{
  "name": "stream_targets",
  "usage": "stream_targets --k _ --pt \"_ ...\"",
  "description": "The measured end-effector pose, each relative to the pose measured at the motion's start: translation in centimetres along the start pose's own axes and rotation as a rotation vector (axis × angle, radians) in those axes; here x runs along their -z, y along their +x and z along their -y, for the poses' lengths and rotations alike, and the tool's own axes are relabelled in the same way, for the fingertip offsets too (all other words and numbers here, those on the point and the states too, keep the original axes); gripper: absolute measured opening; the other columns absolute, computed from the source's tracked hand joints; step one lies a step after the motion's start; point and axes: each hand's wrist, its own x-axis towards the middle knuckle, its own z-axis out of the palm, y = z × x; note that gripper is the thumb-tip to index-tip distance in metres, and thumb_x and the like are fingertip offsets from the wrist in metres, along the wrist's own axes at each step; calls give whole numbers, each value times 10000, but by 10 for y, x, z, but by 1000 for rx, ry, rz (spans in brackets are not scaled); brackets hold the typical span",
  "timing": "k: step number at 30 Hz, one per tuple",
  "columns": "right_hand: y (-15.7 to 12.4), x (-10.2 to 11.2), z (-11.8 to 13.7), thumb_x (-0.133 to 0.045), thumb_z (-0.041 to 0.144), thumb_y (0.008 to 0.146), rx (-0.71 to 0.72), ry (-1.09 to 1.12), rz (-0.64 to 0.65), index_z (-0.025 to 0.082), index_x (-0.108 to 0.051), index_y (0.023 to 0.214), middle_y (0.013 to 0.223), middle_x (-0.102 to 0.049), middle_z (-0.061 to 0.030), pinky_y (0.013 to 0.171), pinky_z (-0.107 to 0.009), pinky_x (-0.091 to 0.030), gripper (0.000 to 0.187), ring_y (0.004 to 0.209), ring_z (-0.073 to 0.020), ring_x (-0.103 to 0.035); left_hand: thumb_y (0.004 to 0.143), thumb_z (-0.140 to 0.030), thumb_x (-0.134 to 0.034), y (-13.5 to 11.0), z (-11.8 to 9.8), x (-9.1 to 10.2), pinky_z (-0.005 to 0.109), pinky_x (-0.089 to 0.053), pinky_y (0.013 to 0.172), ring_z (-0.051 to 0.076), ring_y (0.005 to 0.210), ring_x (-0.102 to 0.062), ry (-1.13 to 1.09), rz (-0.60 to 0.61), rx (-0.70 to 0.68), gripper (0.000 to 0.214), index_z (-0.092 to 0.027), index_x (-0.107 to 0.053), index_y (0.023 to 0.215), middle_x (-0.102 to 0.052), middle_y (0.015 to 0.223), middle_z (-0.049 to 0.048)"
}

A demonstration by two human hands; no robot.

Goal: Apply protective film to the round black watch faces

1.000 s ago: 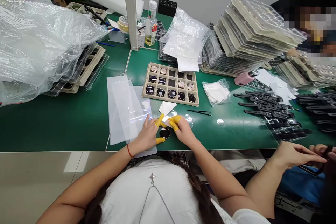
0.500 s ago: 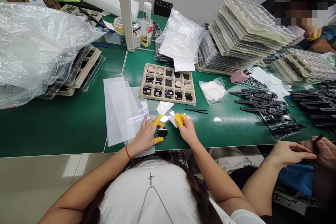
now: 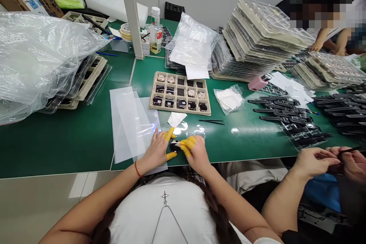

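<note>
A round black watch face (image 3: pixel 174 146) with a glossy top lies flat on the green table, close to the front edge. My left hand (image 3: pixel 156 149) steadies it from the left, thumb at the near rim and a finger at the far rim; yellow finger cots cover those fingertips. From the right, my right hand (image 3: pixel 197 152), also in yellow finger cots, pinches a small white wipe against the face; most of the wipe is hidden under the fingers. Beyond the hands, a beige compartment tray (image 3: pixel 180 111) carries several dark and metallic watch parts. Between tray and hands lies a white paper piece (image 3: pixel 177 119).
Translucent sheets (image 3: pixel 122 129) lie at my left. Black tweezers (image 3: pixel 212 122) and a bagged stack of wipes (image 3: pixel 229 99) are to the right. Further right are black watch straps (image 3: pixel 274 108), stacked trays (image 3: pixel 257 42) and a co-worker's hands (image 3: pixel 317 160). A bottle (image 3: pixel 156 32) stands behind.
My right hand has moved left and brought the wipe onto the watch face. My left hand stays beside the face. The camera view has shifted slightly.
</note>
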Motion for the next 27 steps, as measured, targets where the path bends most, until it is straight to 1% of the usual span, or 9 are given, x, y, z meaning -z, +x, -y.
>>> stream_targets --k 3,6,9,12,15,18,21,24,27 --pt "20 -5 8 -461 240 924 142 -99 96 199 -645 882 826 -594 -57 883 -378 -314 193 866 -209 -452 790 -299 -642 1 2 -2 563 -85 1136 263 1220 -431 4 8 13 818 -205 -144 1432 -547 1203 98" --pt "38 -12 6 -479 222 912 134 -156 157 188 -640 856 815 -596 -60 859 -372 -324 174 845 -207 -450 773 -304 -658 3 -1 -2 564 -100 1133 268 1199 -450 -10 9 44 846 -186 -140 1430 -545 1202 108" --pt "44 -10 -2 -490 209 905 121 -98 183 181 -637 852 812 -598 -58 854 -375 -342 158 843 -205 -468 771 -278 -643 2 -7 2 580 -120 1121 284 1212 -439 -15 21 66 773 -186 -212 1407 -530 1228 122" --pt "35 1 -17 -460 215 921 39 51 147 181 -629 981 820 -605 -52 785 -347 -394 183 808 -193 -504 773 -242 -620 -1 -11 12 582 -151 1112 283 1179 -463 -24 62 43 701 -200 -282 1385 -543 1195 112" --pt "17 8 -38 -417 226 924 -59 -4 -26 180 -581 1156 924 -611 -100 797 -416 -421 287 866 -235 -521 769 -249 -614 7 -8 35 548 -267 1076 258 1052 -526 -57 98 25 717 -211 -279 1402 -580 1091 79" --pt "-1 4 -58 -406 232 914 -143 -103 -268 190 -560 1200 1082 -585 -139 887 -520 -398 328 1012 -287 -495 772 -279 -605 38 1 63 446 -445 923 259 1005 -534 -63 41 61 741 -205 -256 1421 -584 1095 84" --pt "-13 -10 -68 -404 240 919 -186 -43 -400 202 -550 1203 1092 -594 -123 892 -509 -430 322 1042 -277 -499 755 -289 -622 93 13 82 395 -463 879 273 1027 -534 34 -41 91 713 -174 -323 1392 -596 1108 99" --pt "-19 -21 -70 -404 273 922 -223 0 -485 191 -563 1184 1047 -614 -130 885 -516 -454 317 1036 -282 -517 757 -271 -628 153 23 86 383 -427 938 281 1091 -516 123 -80 89 597 -146 -441 1310 -569 1211 126" --pt "-19 -23 -71 -407 298 922 -264 45 -529 198 -585 1156 1018 -632 -127 875 -524 -473 311 1034 -287 -541 789 -249 -611 197 32 79 391 -362 1017 272 1181 -470 159 -95 79 574 -134 -429 1322 -538 1278 130"
